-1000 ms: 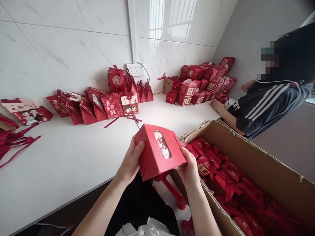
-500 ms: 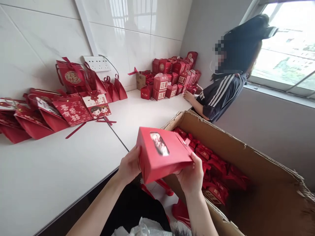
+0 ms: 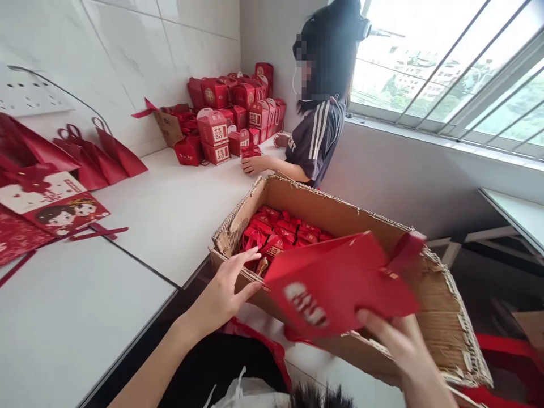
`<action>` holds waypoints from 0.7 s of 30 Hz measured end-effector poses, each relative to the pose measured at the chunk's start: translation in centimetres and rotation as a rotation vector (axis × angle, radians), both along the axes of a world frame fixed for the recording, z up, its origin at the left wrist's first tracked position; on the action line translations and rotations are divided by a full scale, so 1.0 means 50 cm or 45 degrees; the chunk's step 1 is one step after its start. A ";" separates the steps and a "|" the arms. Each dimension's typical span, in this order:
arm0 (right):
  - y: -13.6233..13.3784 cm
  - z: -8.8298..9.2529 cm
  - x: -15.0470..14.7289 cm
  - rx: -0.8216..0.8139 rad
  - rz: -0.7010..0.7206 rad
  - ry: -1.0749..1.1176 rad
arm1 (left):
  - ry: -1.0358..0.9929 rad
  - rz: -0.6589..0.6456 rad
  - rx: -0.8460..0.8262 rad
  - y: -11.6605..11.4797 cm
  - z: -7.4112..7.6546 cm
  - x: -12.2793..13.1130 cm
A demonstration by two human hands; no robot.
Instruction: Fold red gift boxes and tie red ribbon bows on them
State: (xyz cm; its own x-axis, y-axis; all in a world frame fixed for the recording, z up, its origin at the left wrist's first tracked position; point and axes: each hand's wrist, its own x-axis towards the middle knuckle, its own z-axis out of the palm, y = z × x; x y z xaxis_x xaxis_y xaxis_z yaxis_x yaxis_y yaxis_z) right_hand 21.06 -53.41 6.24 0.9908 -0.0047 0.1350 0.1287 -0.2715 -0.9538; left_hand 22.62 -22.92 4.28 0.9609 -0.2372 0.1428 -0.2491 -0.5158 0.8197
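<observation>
A red gift box [image 3: 335,277] with a small printed window is gripped in my right hand [image 3: 395,334], thumb on its near face. It hangs tilted over the near side of a cardboard carton [image 3: 323,192] and is smeared by motion. My left hand [image 3: 225,289] is just left of the box, fingers and thumb apart, holding nothing. Inside the carton, several small red ribboned boxes [image 3: 287,226] are packed at the far left end. The held box hides part of the carton's inside.
On the white table [image 3: 140,221] stand red gift bags [image 3: 76,153] at left and a stack of red boxes [image 3: 216,130] by the wall. A co-worker [image 3: 314,124] stands at the table's far end with hands by the boxes. A barred window [image 3: 425,73] is on the right.
The red box has moved right over the carton in my right hand. My left hand has let go of it and its fingers have spread. The view has turned right.
</observation>
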 end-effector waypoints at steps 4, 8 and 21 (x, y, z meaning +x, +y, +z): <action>-0.118 0.045 0.059 -0.656 -0.499 -0.006 | -0.377 -0.013 0.489 -0.026 -0.056 0.015; -0.161 0.010 0.101 -1.196 -0.212 0.317 | -0.491 -0.038 0.574 -0.019 -0.093 0.020; -0.073 -0.190 0.121 -1.042 0.329 0.853 | -0.350 -0.016 0.471 -0.036 -0.081 0.017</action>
